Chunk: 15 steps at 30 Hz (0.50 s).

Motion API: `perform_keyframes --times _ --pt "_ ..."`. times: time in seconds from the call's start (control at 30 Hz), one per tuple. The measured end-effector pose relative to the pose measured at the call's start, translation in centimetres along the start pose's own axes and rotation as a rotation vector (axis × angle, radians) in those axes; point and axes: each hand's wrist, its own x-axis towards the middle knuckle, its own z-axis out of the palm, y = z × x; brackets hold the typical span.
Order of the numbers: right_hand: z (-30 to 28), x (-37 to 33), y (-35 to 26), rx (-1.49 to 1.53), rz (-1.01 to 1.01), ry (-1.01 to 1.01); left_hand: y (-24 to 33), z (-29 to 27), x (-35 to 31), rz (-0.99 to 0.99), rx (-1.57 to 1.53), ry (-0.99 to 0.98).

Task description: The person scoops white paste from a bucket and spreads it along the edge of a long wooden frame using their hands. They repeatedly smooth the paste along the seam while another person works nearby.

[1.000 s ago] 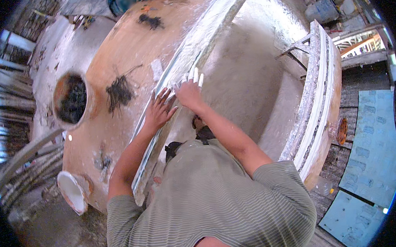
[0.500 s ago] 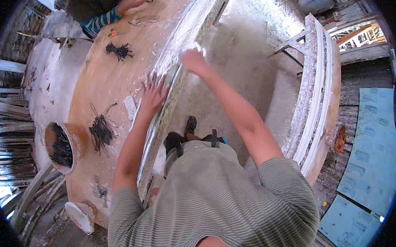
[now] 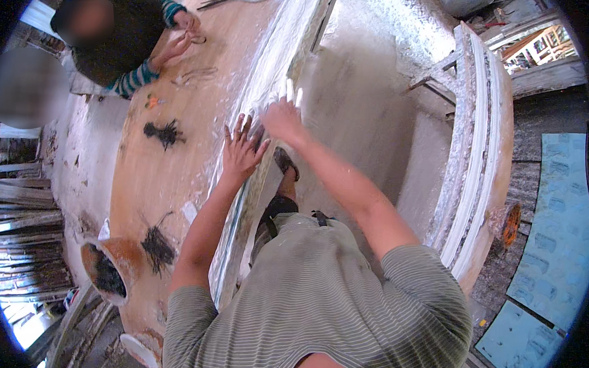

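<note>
A long white plaster-like moulding (image 3: 262,69) runs along the near edge of the wooden table (image 3: 194,116). My left hand (image 3: 241,153) rests on it with fingers spread, their tips darkened. Just right of that, my right hand (image 3: 282,121) is at the moulding's outer edge. White material coats its fingers, which stretch away from me and look slightly blurred. I can make out nothing held in either hand. Left of my left hand, a small white piece (image 3: 189,211) lies on the tabletop.
On the table are dark wire bundles (image 3: 164,133), orange-handled scissors (image 3: 152,101) and a clay-coloured pot (image 3: 122,259). Across it a person (image 3: 131,46) handles a thin loop. A curved bench with white mouldings (image 3: 473,154) stands at right; light-blue sheets (image 3: 549,217) lie beyond.
My right hand has shifted slightly along the moulding's edge, and its fingers now show stretched out. My left hand is a little nearer to it. The view has shifted, bringing the co-worker further into it.
</note>
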Motion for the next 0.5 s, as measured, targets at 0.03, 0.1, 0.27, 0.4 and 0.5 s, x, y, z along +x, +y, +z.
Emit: perform_keyframes --times 0.03,0.1,0.27,0.4,0.5 --pt "-1.0 2.8 1.7 -0.043 0.010 0.014 -0.1 0.3 2.4 0.007 -0.012 0.041" --pt "-4.5 8.5 4.7 -0.175 -0.109 -0.062 -0.3 1.6 6.4 -0.001 -0.057 0.118" --pt "-7.9 11.4 7.3 -0.282 -0.287 -0.070 -0.8 0.4 8.1 -0.080 -0.166 -0.027" --pt "-2.4 5.8 5.4 -0.022 -0.175 -0.197 -0.1 -1.3 4.7 -0.089 -0.202 -0.218" --pt "-3.1 3.3 3.2 -0.012 -0.167 -0.096 -0.3 -0.6 6.0 -0.060 -0.174 -0.269"
